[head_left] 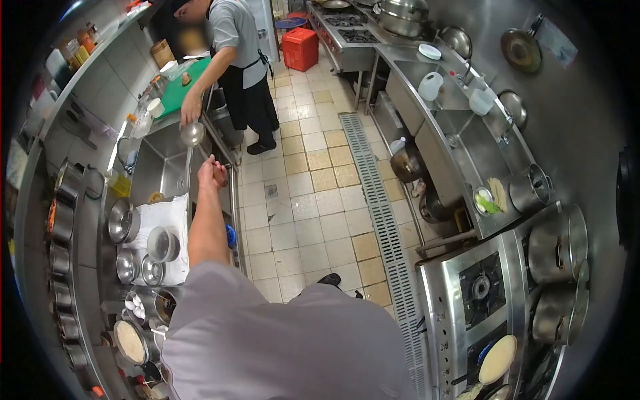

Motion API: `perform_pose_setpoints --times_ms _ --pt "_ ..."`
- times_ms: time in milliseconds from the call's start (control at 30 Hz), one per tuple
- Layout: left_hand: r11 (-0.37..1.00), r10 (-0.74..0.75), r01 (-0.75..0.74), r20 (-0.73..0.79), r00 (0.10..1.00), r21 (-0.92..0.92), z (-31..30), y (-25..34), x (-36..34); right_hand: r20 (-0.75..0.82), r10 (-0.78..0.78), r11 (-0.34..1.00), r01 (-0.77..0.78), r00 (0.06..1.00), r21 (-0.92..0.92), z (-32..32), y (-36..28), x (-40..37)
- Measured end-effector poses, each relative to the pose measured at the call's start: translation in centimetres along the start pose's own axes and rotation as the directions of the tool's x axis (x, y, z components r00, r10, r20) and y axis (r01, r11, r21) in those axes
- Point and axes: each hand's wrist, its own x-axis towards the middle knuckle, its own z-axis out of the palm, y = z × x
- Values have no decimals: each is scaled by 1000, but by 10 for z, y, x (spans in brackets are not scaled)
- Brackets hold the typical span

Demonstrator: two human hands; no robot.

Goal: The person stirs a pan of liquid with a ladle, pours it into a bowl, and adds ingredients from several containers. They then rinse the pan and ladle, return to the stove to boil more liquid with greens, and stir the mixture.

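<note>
You stood in a narrow commercial kitchen with a floor (300, 200) of pale and tan tiles. A long metal drain grate (377, 200) ran down its middle. On your right stood a steel range (480, 287) with gas burners, tall pots (557, 247) behind it, and a steel sink (467, 143) farther along. On your left ran the steel bench (100, 260), with a deep basin (160, 175) sunk into it.

A co-worker (237, 40) in a grey shirt and black apron stood at the far end of that bench, directly in the line of your reach, beside a green cutting board (175, 93). A red crate (300, 48) sat on the floor behind them. A white cloth (170, 217) lay on the bench near you, carrying several steel bowls (122, 220). A pan of pale batter (498, 359) rested at the near end of the range.

Your left hand (213, 172), arm stretched forward along the bench edge, was clamped on the thin handle of a ladle (192, 133). The ladle's cup was held up over the basin, just under the co-worker's hand (190, 107). I cannot tell whether the two touched. Your right hand was out of view.
</note>
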Motion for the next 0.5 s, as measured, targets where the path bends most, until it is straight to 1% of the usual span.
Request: perform_pose_setpoints --times_ms 33,67,100,167,233,267,300,333,367,400,433,500 --pt "1000 -6 6 -4 1000 3 0 2 8 5 -32 999 32 999 -14 -1 5 2" --pt "1000 -4 4 37 999 -4 0 5 16 16 -86 996 87 996 -37 -1 13 5" --pt "1000 0 1 79 997 -12 -1 7 23 35 -166 983 168 986 -77 -3 27 10" --pt "1000 -18 19 85 996 -10 -1 11 31 71 -308 945 314 949 -96 -5 37 11" --pt "999 -35 36 92 995 -7 -1 14 37 42 -197 965 187 979 183 4 33 10" --pt "999 -38 38 95 995 1 -2 15 40 45 -83 891 54 996 450 11 30 12" --pt "999 -41 40 98 994 9 -3 16 42 45 -82 891 53 996 450 19 25 11" --pt "999 -42 41 100 994 11 -6 16 46 -26 56 889 -38 998 457 27 19 10" --pt "999 -46 45 119 992 11 -8 15 49 -96 193 869 -124 977 480 36 14 9" --pt "999 -49 47 139 989 13 -12 15 51 -127 244 881 -165 961 444 38 6 5" --pt "999 -49 47 141 989 15 -14 13 53 -138 242 903 -170 960 395 40 -3 2" --pt "998 -56 51 157 986 36 -21 10 53 -133 180 948 -136 975 288 43 -18 -8"
